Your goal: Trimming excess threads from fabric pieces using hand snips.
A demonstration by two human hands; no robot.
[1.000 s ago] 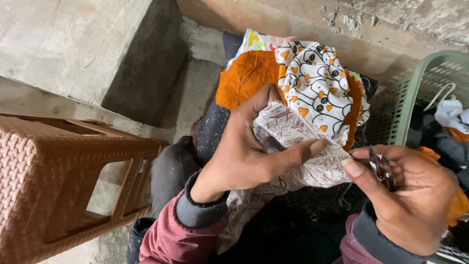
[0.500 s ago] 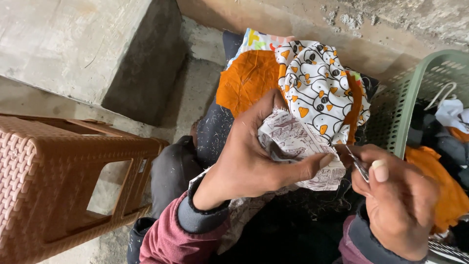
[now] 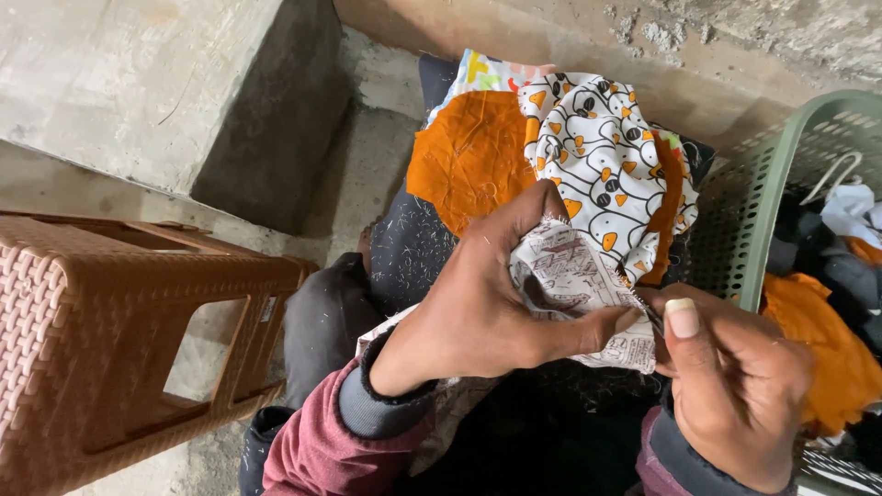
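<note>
green basket (image 3: 749, 234) (orange cloth (image 3: 831, 344) inside)

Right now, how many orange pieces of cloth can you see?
2: one orange cloth piece lies on the lap under the white duck-print fabric; another orange cloth sits in the green plastic basket. More may be hidden.

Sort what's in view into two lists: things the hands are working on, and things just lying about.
In hand:
left hand pinching the white printed cloth
right hand at the same cloth edge, gripping a small dark tool, kind unclear

Lying about:
orange cloth
bird-patterned fabric
green basket
brown plastic stool
concrete block
</note>
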